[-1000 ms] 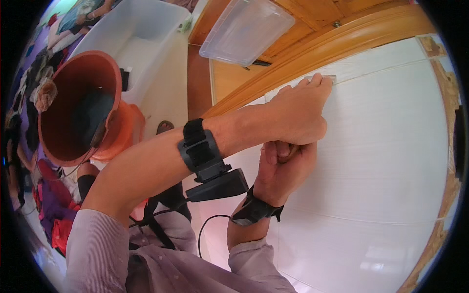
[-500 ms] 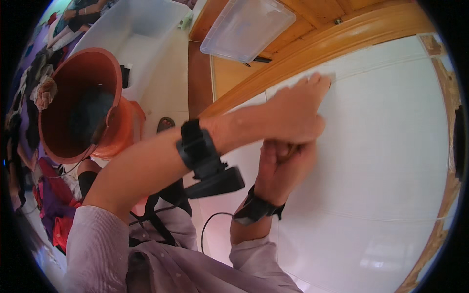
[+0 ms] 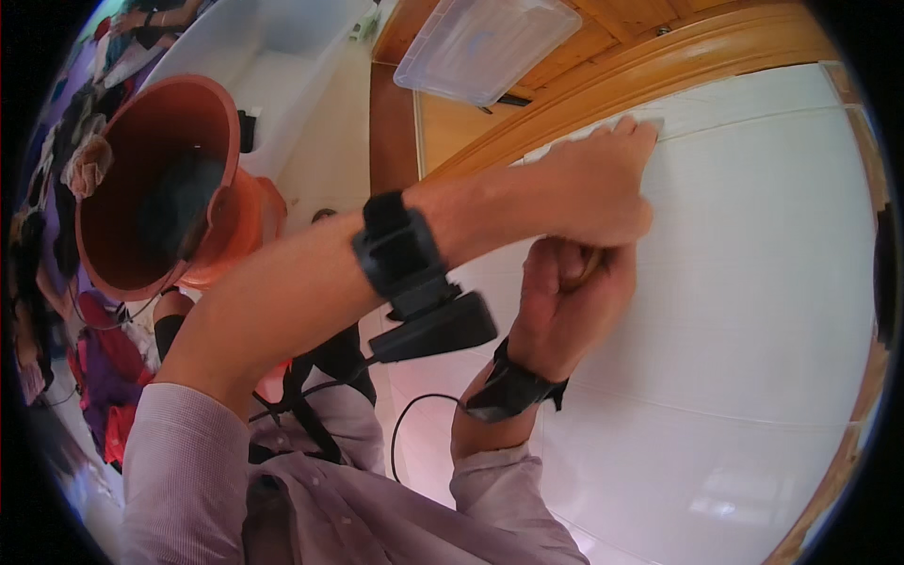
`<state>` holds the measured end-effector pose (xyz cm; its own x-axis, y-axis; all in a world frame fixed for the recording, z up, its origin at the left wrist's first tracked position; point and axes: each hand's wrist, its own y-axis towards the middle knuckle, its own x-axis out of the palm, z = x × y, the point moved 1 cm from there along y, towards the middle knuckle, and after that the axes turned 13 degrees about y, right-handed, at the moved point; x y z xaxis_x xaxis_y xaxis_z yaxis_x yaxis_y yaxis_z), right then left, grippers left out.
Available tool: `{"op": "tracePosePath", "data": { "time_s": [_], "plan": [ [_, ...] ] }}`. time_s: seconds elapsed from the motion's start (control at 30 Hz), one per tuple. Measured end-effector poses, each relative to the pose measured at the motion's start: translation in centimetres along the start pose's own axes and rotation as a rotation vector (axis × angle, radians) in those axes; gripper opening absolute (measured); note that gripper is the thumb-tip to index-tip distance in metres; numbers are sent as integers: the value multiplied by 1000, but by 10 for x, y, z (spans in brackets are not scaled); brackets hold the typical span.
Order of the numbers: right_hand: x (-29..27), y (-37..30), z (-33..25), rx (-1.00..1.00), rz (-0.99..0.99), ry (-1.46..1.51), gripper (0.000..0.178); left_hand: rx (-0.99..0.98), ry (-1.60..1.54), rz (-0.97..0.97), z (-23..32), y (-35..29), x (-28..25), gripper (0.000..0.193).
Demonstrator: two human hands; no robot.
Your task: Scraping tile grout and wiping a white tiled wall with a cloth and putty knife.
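My left hand [image 3: 595, 184] reaches across to the right in front of the white tiled surface, its back toward me and its fingers bent. Just below it, my right hand [image 3: 576, 306] is closed in a fist, its top close against the underside of the left. A small brownish bit shows at the top of the right fist, too little to name. Whatever either hand grips is hidden by the fingers. A black strap with a dark block [image 3: 428, 325] sits on my left wrist, and another black strap [image 3: 516, 388] circles the right wrist.
A red-brown bucket [image 3: 218, 104] with dark contents stands at the left, a cloth [image 3: 89, 168] over its rim. Beyond it is a large clear tub [image 3: 254, 71]. A clear plastic lid [image 3: 485, 47] lies by the wooden panelling [image 3: 744, 42]. Clothes [image 3: 113, 377] heap at far left; another person's arm [image 3: 174, 17] shows there.
Both hands have shifted together a little up and to the right in the picture. The bucket and lid sit slightly differently as the view moves. The hands stay stacked and closed.
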<state>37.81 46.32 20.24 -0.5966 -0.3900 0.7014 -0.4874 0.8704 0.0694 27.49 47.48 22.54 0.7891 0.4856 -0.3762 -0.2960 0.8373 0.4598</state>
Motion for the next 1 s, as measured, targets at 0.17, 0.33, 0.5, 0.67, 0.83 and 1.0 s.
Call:
{"op": "tracePosePath", "data": {
  "time_s": [0.17, 0.33, 0.5, 0.67, 0.83, 1.0],
  "plan": [
    [0, -2, -7, 3, 123, -74, 18, -52, 59, -132, 13, 2, -15, 64],
    [2, -5, -1, -6, 23, -110, 21, -4, -3, -3, 0, -2, -2, 68],
    [7, -3, -2, 0, 47, -85, 19, -30, -36, -47, 1, 0, -2, 66],
    [10, 1, -13, -29, 119, -114, 17, 79, 74, 70, 2, 11, -4, 47],
    [16, 7, -20, -56, -46, -65, 15, -94, 13, -182, 35, 11, -26, 52],
    [5, 0, -10, 2, -12, -59, 18, 62, 13, 59, 3, 1, 3, 70]
  ]
}}
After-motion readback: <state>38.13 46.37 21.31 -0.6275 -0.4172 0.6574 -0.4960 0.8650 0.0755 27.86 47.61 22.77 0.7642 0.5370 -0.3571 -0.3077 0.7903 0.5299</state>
